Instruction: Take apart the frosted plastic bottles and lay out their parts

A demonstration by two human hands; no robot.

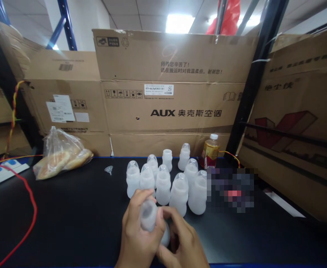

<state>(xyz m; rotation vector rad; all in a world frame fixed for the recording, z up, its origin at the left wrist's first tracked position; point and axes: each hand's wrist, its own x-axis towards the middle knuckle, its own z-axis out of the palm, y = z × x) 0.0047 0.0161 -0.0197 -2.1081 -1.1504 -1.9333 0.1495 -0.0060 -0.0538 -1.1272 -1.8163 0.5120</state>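
Observation:
My left hand (pixel 137 223) and my right hand (pixel 181 238) are close together at the bottom middle of the view, above the black table (pixel 68 216). Both grip a frosted white silicone baby bottle (pixel 148 215), its open end tilted up toward me and its lower part (pixel 165 235) showing between my fingers. Just beyond my hands, several matching bottles (pixel 162 185) stand upright in a loose group, the nearest almost touching my left fingers. A small clear funnel (pixel 109 170) lies on the table to the left of the group.
A plastic bag of bread (pixel 61 155) lies at the left, beside a white power strip (pixel 4 171) and a red cable (pixel 26 193). A tea bottle (pixel 210 152) stands behind the group. A pixelated patch (pixel 230 190) hides something on the right. Cardboard boxes (pixel 163 93) wall the table's far edge.

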